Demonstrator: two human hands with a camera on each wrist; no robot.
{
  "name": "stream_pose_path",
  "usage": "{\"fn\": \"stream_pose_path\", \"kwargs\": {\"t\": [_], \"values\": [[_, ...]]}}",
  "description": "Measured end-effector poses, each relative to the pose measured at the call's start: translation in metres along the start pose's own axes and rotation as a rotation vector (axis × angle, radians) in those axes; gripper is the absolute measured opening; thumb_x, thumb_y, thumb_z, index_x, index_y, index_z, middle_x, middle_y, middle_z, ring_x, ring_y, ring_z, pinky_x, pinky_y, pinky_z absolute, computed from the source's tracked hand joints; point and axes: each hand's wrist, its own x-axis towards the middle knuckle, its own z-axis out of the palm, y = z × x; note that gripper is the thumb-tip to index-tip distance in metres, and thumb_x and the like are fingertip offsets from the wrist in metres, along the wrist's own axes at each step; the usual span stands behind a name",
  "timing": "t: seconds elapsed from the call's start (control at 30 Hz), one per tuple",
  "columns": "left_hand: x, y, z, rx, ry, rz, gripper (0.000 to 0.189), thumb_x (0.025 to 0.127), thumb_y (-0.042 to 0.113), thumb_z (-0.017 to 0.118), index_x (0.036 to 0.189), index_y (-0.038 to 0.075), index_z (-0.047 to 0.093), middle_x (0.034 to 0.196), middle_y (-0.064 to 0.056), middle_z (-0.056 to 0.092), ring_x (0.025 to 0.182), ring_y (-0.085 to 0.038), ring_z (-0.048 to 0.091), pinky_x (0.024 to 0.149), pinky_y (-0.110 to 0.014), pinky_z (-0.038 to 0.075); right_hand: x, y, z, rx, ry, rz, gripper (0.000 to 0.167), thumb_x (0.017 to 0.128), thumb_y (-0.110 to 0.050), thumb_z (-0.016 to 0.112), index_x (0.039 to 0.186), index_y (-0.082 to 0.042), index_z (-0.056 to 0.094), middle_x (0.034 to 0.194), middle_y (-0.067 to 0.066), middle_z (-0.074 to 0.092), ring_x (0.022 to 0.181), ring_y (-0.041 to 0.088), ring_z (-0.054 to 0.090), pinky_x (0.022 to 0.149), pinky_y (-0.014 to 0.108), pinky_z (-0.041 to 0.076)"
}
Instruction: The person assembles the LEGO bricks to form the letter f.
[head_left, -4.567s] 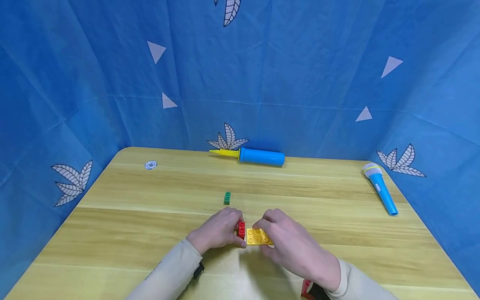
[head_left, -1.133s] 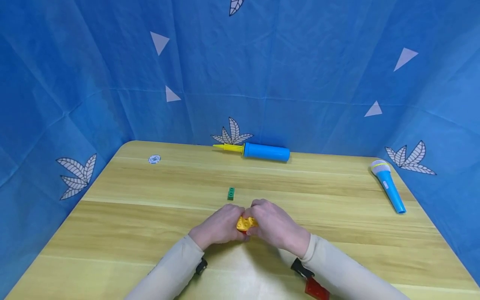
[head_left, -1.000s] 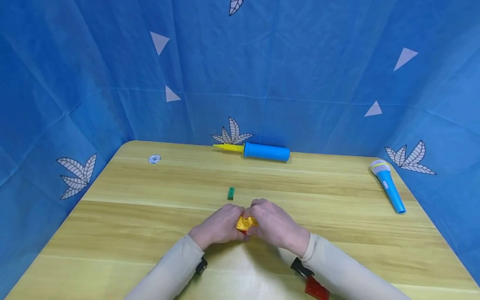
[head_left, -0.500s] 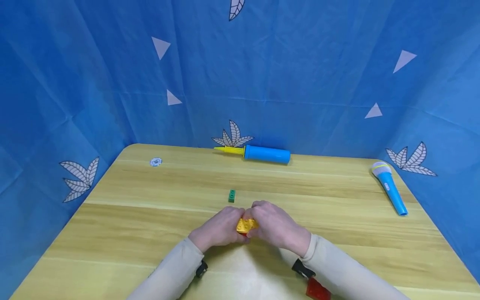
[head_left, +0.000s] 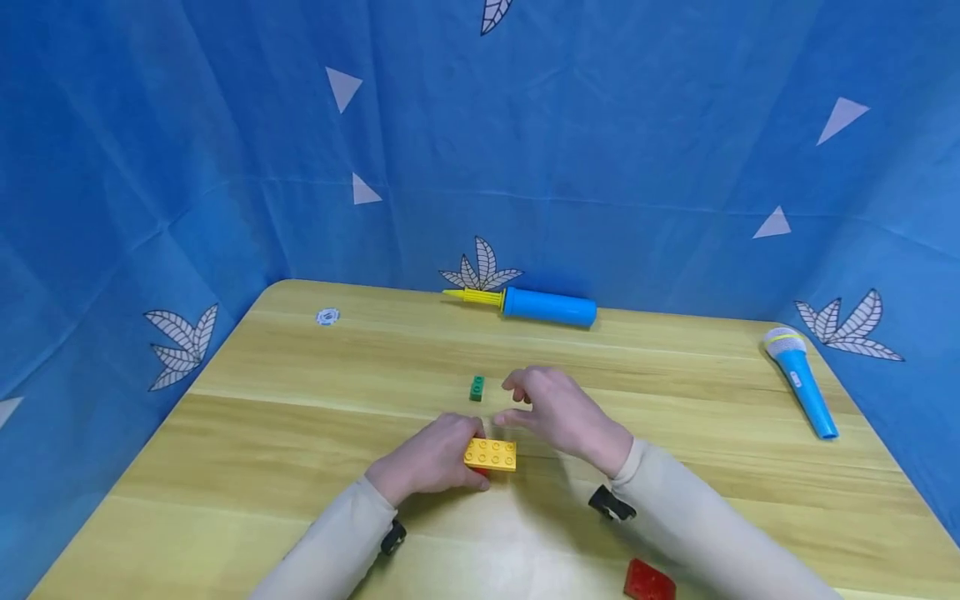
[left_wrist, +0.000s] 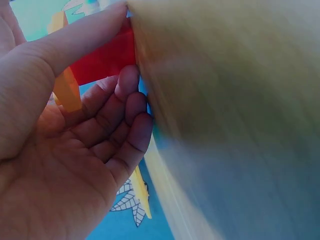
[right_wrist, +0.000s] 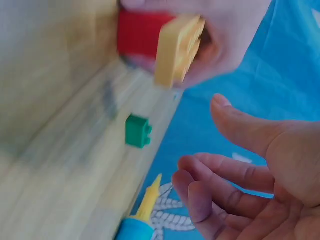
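Our left hand [head_left: 429, 457] grips the red block [right_wrist: 141, 33] under the yellow block [head_left: 491, 455]; our right hand [head_left: 564, 412] is empty. Green block [head_left: 477, 388] lies left of it; long axis away from us.

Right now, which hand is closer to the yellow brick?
The left hand. It grips the red block beneath the yellow brick, at its left end. The right hand is apart from it, farther forward and to the right.
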Motion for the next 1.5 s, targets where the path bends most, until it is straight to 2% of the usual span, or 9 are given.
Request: {"fn": "stream_pose_path", "kwargs": {"t": [0.2, 0.4, 0.63, 0.8, 1.17, 1.5], "values": [[-0.002, -0.002, 0.0, 0.031, -0.006, -0.009, 0.043, 0.07, 0.027, 0.09, 0.096, 0.008, 0.061, 0.081, 0.009, 0.054, 0.074, -0.01, 0.049, 0.066, -0.025, 0.044, 0.024, 0.015, 0.006, -0.07, 0.001, 0.015, 0.044, 0.077, -0.019, 0.086, 0.111, 0.003, 0.068, 0.094, 0.013, 0.069, 0.085, 0.024, 0.064, 0.076, 0.036, 0.053], [-0.005, -0.005, 0.0, 0.019, 0.015, 0.003, 0.042, 0.069, 0.024, 0.091, 0.093, 0.007, 0.061, 0.079, 0.007, 0.054, 0.072, -0.011, 0.049, 0.064, -0.026, 0.044, 0.043, 0.017, 0.019, -0.078, -0.019, 0.024, 0.048, 0.076, -0.018, 0.088, 0.114, 0.002, 0.067, 0.103, 0.014, 0.069, 0.093, 0.026, 0.064, 0.082, 0.036, 0.052], [-0.005, -0.005, -0.001, 0.002, 0.013, 0.008, 0.041, 0.069, 0.023, 0.09, 0.092, 0.009, 0.061, 0.079, 0.008, 0.054, 0.071, -0.01, 0.049, 0.064, -0.025, 0.043, 0.057, 0.017, 0.03, -0.058, -0.048, 0.06, 0.052, 0.073, -0.018, 0.089, 0.116, 0.001, 0.066, 0.111, 0.013, 0.068, 0.102, 0.026, 0.062, 0.087, 0.036, 0.05], [-0.005, -0.005, -0.001, -0.007, 0.016, 0.011, 0.041, 0.069, 0.023, 0.091, 0.092, 0.009, 0.06, 0.079, 0.008, 0.054, 0.071, -0.01, 0.049, 0.064, -0.025, 0.043, 0.063, 0.016, 0.034, -0.086, -0.069, 0.09, 0.053, 0.072, -0.016, 0.09, 0.116, 0.001, 0.066, 0.113, 0.014, 0.067, 0.105, 0.029, 0.061, 0.09, 0.037, 0.05], [-0.007, -0.004, -0.002, 0.016, 0.033, 0.022, 0.04, 0.069, 0.023, 0.091, 0.09, 0.009, 0.06, 0.077, 0.008, 0.053, 0.072, -0.011, 0.049, 0.064, -0.026, 0.043, 0.072, 0.014, 0.041, -0.171, -0.053, 0.033, 0.042, 0.072, -0.017, 0.089, 0.107, -0.003, 0.071, 0.106, 0.011, 0.07, 0.096, 0.026, 0.065, 0.083, 0.036, 0.052], [-0.008, -0.004, -0.003, 0.017, 0.027, 0.009, 0.041, 0.068, 0.023, 0.091, 0.093, 0.008, 0.062, 0.079, 0.008, 0.054, 0.074, -0.012, 0.049, 0.066, -0.027, 0.043, 0.075, 0.01, 0.045, -0.267, -0.053, 0.051, 0.031, 0.076, -0.022, 0.088, 0.1, -0.009, 0.073, 0.089, 0.002, 0.068, 0.076, 0.017, 0.057, 0.064, 0.033, 0.051]]}}
